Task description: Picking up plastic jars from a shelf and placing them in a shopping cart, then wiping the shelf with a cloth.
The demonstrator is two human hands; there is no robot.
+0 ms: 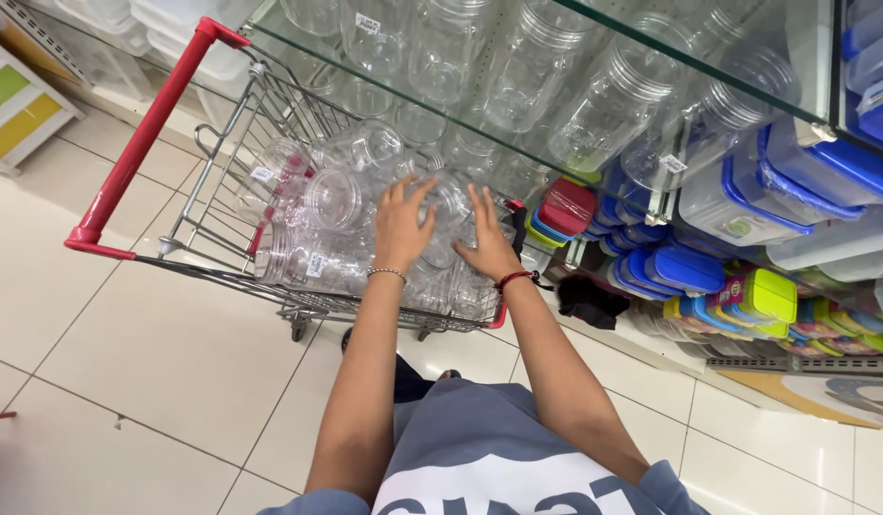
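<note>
Head view: clear plastic jars [336, 205] piled on their sides in a wire shopping cart [222, 205] with a red handle [141, 143]. Jars are see-through, ribbed at the neck, some with small white labels. They fill most of the basket, stacked against each other.

Left hand [401, 224]: fingers spread, palm down, resting on top of the jar pile near the middle of the cart. Bead bracelet on the wrist. Not gripping, just flat on a jar.

Right hand [487, 243]: also open, fingers splayed, pressed on the jars just beside the left hand at the cart's far corner. Red string on the wrist. Both hands seem to flank the same jar; can't tell for sure through the clear plastic.

Surroundings: white tiled floor [145, 372] under the cart. Glass shelf [575, 105] above, loaded with more clear jars. Lower shelves to the right hold storage boxes with blue lids [685, 267], plus green and yellow ones [770, 296].
</note>
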